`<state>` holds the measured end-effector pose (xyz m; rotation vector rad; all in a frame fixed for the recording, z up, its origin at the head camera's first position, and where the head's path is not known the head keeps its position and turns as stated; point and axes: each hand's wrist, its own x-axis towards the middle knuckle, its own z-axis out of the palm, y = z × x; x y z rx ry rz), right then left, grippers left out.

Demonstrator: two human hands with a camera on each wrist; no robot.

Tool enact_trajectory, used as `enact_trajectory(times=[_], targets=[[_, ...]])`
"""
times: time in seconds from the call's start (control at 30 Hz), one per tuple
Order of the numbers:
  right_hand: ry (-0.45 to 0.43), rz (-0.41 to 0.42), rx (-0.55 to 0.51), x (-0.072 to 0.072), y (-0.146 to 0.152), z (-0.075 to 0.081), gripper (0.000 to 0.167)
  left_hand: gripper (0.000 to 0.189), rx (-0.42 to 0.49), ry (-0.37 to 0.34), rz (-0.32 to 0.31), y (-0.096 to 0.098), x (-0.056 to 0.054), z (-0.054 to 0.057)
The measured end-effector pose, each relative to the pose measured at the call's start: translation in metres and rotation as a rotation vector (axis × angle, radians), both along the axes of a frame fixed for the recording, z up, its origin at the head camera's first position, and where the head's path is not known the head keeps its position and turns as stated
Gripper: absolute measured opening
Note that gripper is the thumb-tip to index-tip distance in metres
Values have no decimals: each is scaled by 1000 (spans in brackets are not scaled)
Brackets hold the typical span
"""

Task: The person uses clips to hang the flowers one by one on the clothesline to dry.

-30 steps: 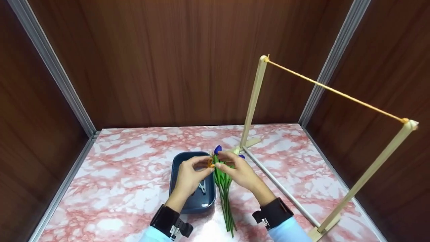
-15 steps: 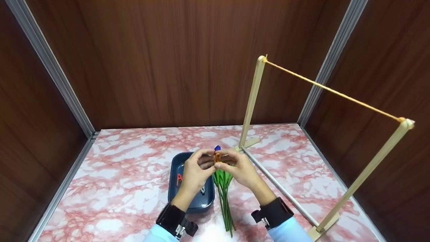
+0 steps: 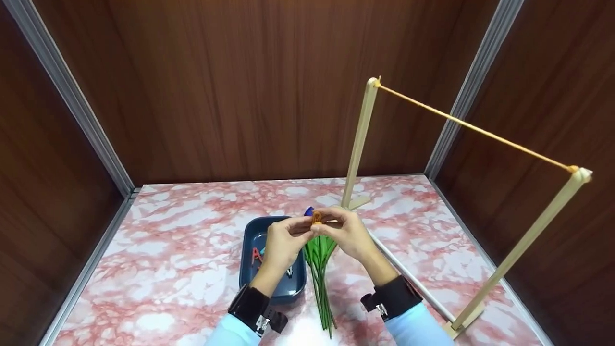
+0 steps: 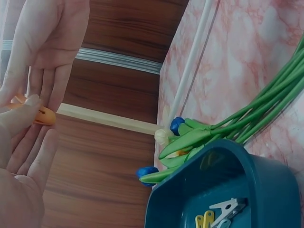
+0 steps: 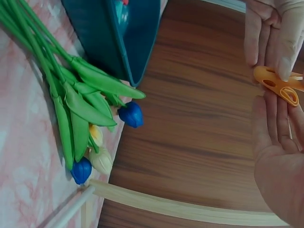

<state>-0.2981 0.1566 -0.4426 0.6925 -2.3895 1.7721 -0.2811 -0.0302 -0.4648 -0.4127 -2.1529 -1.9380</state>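
An orange clothespin (image 3: 316, 217) is pinched between the fingertips of both hands, above the flowers. My left hand (image 3: 286, 240) holds it from the left, partly over the blue basin (image 3: 242, 269). From the right, my right hand (image 3: 347, 234) grips it with thumb and fingers. The right wrist view shows the orange clothespin (image 5: 276, 85) lengthwise, its coiled end facing the right hand (image 5: 285, 166). The left thumb presses on it there. In the left wrist view the fingers of both hands cover part of the clothespin (image 4: 45, 116).
Artificial tulips (image 3: 321, 288) with blue, white and yellow heads lie beside the basin. Inside are a red clothespin (image 3: 256, 254), a grey clothespin (image 4: 229, 209) and a yellow clothespin (image 4: 205, 219). A wooden frame (image 3: 360, 144) with an orange cord (image 3: 473, 127) stands at the right.
Both hands have risen slightly and shifted right with the orange clothespin, which has been turned in the fingers. The red clothespin in the basin has come into view.
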Motion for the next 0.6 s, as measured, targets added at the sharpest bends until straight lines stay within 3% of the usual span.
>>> enact_trajectory(times=[0.43,0.6], targets=[[26,-45,99,-15,6,17,32,23,39,-43,20,8,-12,7],[26,-70,108,-20,7,17,29,23,41,-35,26,11,-17,6]])
